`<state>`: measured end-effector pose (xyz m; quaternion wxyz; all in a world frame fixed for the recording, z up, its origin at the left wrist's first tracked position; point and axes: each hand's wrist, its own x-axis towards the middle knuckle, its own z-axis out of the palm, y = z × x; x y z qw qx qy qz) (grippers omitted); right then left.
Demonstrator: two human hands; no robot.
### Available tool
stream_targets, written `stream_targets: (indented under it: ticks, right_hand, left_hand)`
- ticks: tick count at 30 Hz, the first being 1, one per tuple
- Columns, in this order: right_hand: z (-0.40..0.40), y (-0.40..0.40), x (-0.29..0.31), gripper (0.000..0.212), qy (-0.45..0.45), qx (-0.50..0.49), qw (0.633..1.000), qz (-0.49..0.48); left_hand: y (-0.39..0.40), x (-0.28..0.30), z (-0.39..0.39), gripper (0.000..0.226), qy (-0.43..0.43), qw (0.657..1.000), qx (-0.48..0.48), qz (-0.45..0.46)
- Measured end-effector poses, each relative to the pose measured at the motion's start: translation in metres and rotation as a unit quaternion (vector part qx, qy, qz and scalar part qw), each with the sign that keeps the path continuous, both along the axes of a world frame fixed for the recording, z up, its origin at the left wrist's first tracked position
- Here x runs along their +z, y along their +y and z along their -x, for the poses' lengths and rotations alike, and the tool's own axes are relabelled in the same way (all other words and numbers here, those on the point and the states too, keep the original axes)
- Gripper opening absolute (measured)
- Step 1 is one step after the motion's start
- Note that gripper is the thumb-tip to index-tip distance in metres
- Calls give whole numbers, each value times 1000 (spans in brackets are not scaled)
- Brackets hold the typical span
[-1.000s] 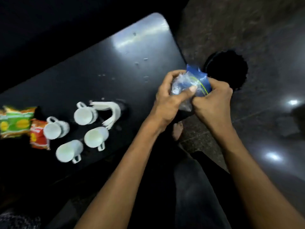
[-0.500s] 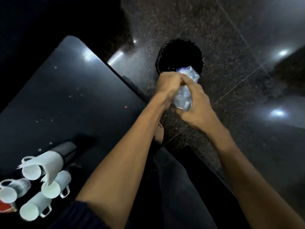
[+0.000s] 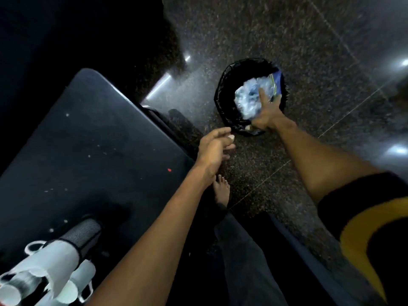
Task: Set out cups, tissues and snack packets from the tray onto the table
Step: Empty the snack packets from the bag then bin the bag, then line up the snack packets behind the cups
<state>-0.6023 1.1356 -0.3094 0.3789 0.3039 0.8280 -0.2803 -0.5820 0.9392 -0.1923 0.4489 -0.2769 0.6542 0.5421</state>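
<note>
The crumpled clear-and-blue plastic wrapper [image 3: 254,96] sits in the mouth of the black bin [image 3: 223,100] on the far floor, just beyond the right hand [image 3: 266,115], whose fingers [image 3: 262,96] are spread apart over it, gripping nothing. Springy film could unfold and slip over the rim, I judge. The left hand [image 3: 215,146] hangs loosely curled and empty beside the table [image 3: 92,138], where white cups [image 3: 68,292] and tissues [image 3: 55,261] stand near left

Two bare hands, the left hand [image 3: 215,143] and the right hand [image 3: 267,115], reach over one black bin [image 3: 223,100] holding one crumpled wrapper [image 3: 247,98], while at least three white cups [image 3: 66,292] lie far behind the left hand beside one mesh holder [image 3: 84,234] of tissues [image 3: 53,263].
</note>
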Motion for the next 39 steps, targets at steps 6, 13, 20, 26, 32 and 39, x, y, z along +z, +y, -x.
stream_targets:
  ticks: [6, 13, 20, 26, 32, 39]
  right_hand:
    - [12, -10, -2, 71, 88, -16, 995, -37]
    - [-1, -59, 60, 47, 164, -25, 986, -17]
    - [-2, -158, 144, 33, 260, -42, 962, 76]
    - [-11, -282, 219, 33, 317, -22, 939, 134]
    - [-37, -423, 286, 28, 358, 37, 909, 208]
    - [-83, -606, 310, 27, 329, 139, 892, 275]
  left_hand:
    - [-23, -6, -1, 28, -12, 999, 43, -4]
    - [-35, 9, 1, 30, 13, 996, 86, -19]
    - [-81, 50, 9, 25, 70, 984, 163, 10]
    - [-177, 108, 0, 26, 120, 959, 257, 23]
    - [-323, 169, -39, 23, 198, 919, 342, 16]
    - [-499, 195, -113, 21, 227, 871, 433, 48]
